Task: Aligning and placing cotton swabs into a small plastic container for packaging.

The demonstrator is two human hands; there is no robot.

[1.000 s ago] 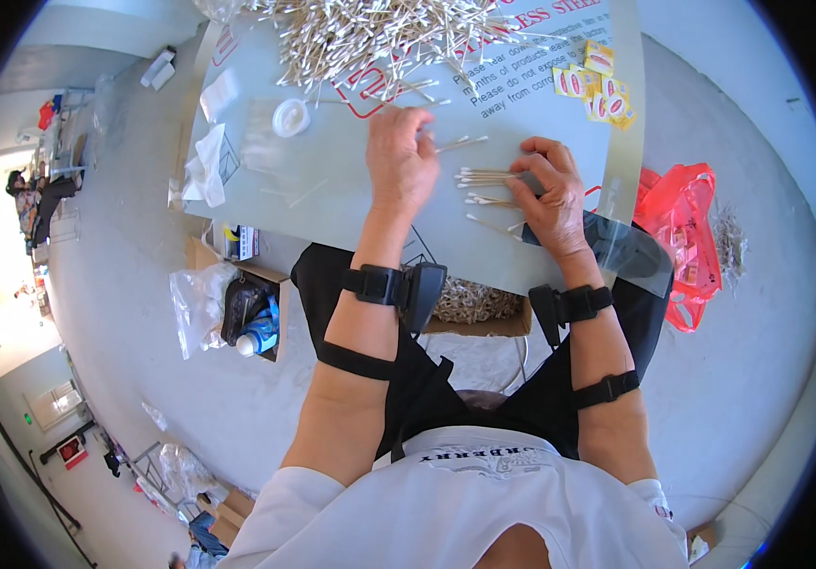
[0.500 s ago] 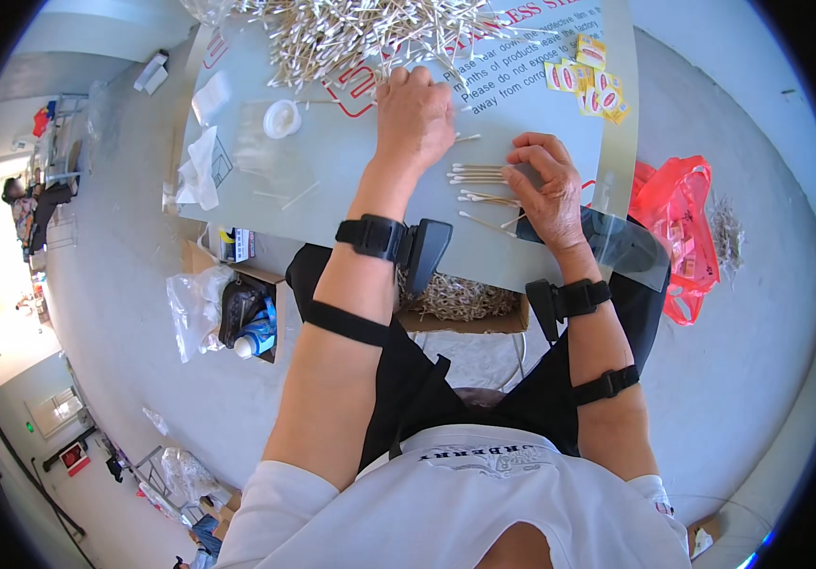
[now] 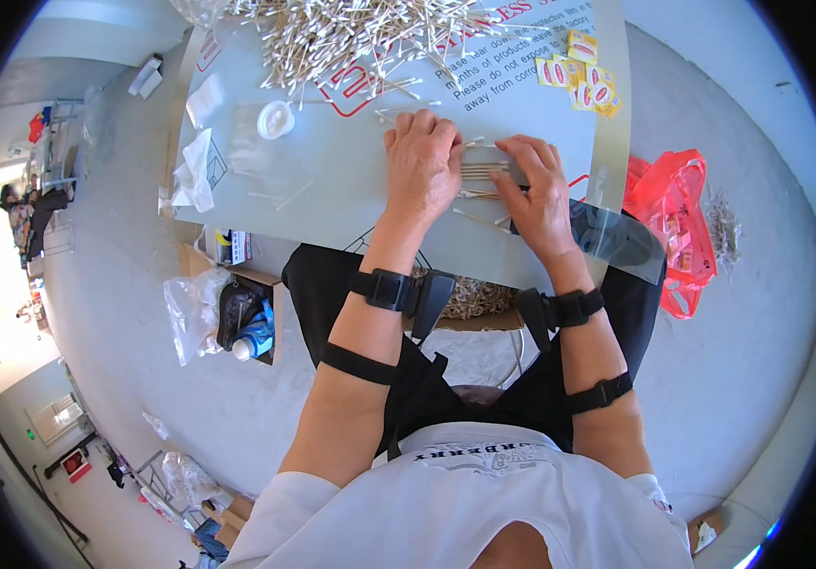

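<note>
My left hand (image 3: 422, 161) and right hand (image 3: 536, 185) lay palm-down on the tabletop (image 3: 332, 204), and between them sat the small bundle of cotton swabs (image 3: 484, 171) — its long axis running side to side, one end under each hand's fingers, which pressed together on it. The sticks looked thin, pale, white-tipped. Farther off lay the big loose heap of swabs (image 3: 351, 33).

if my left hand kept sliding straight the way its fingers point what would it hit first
Probably the loose cotton swabs just beyond the left hand, then the big swab pile farther up the table.
</note>
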